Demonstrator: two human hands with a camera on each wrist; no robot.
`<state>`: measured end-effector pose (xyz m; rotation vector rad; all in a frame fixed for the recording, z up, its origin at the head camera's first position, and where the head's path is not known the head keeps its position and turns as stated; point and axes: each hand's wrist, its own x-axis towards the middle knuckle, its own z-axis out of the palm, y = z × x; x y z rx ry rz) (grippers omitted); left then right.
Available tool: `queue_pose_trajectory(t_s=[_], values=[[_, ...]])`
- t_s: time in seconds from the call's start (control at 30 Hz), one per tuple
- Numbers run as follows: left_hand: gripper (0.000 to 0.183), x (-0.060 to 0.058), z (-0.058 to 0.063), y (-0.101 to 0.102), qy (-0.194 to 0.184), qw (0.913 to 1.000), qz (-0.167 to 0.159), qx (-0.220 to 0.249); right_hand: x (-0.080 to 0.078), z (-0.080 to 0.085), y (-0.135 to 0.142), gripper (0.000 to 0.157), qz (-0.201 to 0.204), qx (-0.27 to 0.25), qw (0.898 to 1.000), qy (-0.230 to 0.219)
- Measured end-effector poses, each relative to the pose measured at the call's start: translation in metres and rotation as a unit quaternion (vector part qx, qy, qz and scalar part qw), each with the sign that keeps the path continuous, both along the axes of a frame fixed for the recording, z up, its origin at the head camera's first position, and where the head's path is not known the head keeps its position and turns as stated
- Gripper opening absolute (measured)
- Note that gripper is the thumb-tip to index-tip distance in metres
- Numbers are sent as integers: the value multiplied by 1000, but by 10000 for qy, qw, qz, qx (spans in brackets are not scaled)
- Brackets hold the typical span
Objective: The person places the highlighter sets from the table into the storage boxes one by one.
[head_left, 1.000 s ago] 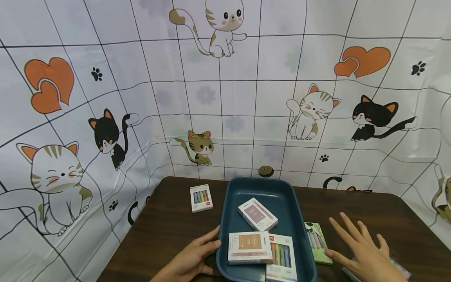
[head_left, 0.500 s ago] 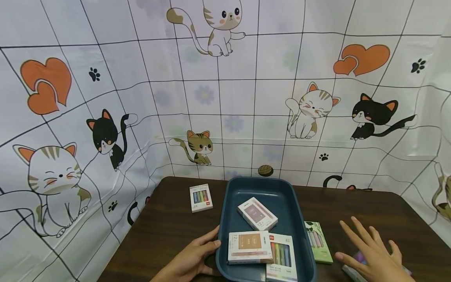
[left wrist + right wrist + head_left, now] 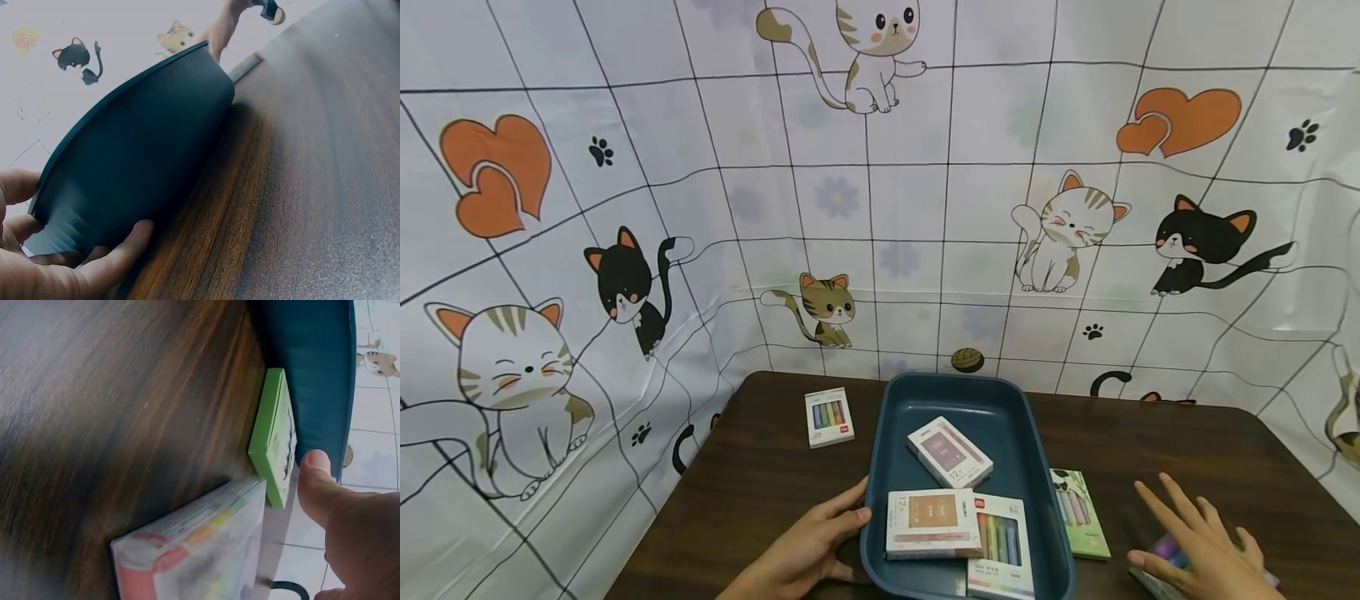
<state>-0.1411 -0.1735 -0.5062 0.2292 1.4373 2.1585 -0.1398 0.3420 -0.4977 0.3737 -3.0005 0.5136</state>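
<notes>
1. A dark wood-grain table is filling the lower part of the frame, its far edge running close along a white grid-lined sheet.
2. That sheet is covering the left, back and right of the frame, creasing at lower left and showing printed cartoon cats and orange hearts.
3. These are suggesting a screened-off tabletop corner; whether home or studio, the views are not telling.

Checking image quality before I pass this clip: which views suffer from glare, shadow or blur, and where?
Head: fairly even light, crisp lines on the patterned backdrop; left wrist: the tray looks dark, shadow beside it, pale glare on the table toward the right; right wrist: the glossy pack is blurred, with sheen on the table at upper left.
</notes>
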Motion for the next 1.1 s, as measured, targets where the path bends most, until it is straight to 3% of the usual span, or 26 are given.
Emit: queue_pose_trajectory(t_s=[0.53,0.83,1.1], values=[[65,0,2,1,-30,10000,-58,33,3,-20,37,108,406,-420,9979,268],[65,-1,3,0,-48,9999,-30,-97,7,-12,53,101,-176,-236,9991,-312],[64,-1,3,0,-43,9999,-27,-98,7,-12,70,98,-356,67,9970,-687]])
